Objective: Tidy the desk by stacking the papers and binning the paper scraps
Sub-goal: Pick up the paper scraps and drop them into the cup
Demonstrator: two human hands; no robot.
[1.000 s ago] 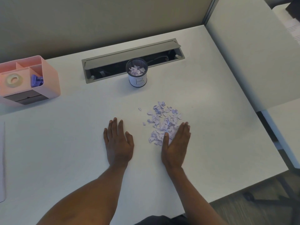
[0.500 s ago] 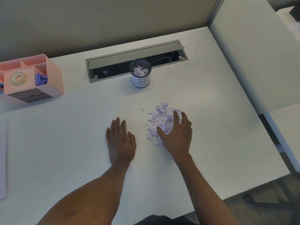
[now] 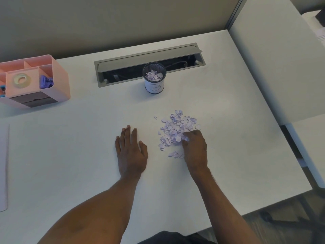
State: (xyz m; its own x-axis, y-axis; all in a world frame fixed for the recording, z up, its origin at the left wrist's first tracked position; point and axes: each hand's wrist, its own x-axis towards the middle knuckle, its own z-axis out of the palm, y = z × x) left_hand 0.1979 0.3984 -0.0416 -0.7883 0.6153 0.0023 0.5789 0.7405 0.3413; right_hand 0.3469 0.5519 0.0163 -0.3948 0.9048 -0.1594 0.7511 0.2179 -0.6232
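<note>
Here, a wide white rectangular desk (image 3: 70,155) is carrying everything. A long grey metal cable hatch (image 3: 147,57) is sitting open along its far edge. A pink plastic desk organiser (image 3: 59,81) is standing at the far left, and the edge of a white paper sheet (image 3: 3,166) is lying flat at the left border, near the front.

The left hand (image 3: 131,152) is resting palm down on the desk, fingers straight and slightly spread, holding nothing. The right hand (image 3: 195,148) is curling its fingers into the near side of a pile of torn lilac paper scraps (image 3: 175,127), pinching a bunch of them.

The pile is lying right of centre, just beside the left hand. A black mesh cup with a white label marked B (image 3: 154,85) is standing beyond the pile, in front of the hatch, with scraps already inside it.

A clear tape roll (image 3: 21,80) and purple binder clips (image 3: 46,82) are sitting in separate organiser compartments.
</note>
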